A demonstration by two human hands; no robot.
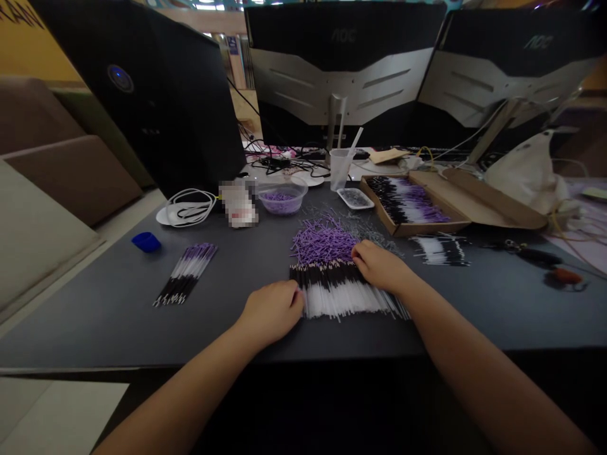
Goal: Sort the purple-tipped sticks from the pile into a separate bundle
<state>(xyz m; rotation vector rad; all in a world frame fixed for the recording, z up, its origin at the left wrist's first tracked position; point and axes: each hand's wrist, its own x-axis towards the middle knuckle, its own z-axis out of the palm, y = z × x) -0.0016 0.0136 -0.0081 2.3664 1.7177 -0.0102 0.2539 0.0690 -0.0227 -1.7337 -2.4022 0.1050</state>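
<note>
Here's my left hand (274, 311), fingers curled beside the left end of a row of slim black-and-white plastic sticks (337, 297); my right hand (379, 265) bunches its fingertips against the heaped thin purple tubes (320, 240). Whether either grips anything, I can't tell!

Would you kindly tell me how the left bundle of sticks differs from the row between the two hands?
The left bundle is narrow, while the middle row is much wider. The left bundle's black sections lie toward the near side; the middle row's lie toward the far side. The left bundle has purple far ends, unlike the middle row's black, pale-tipped ones. Both are slim sticks lying on the dark desk.
</note>
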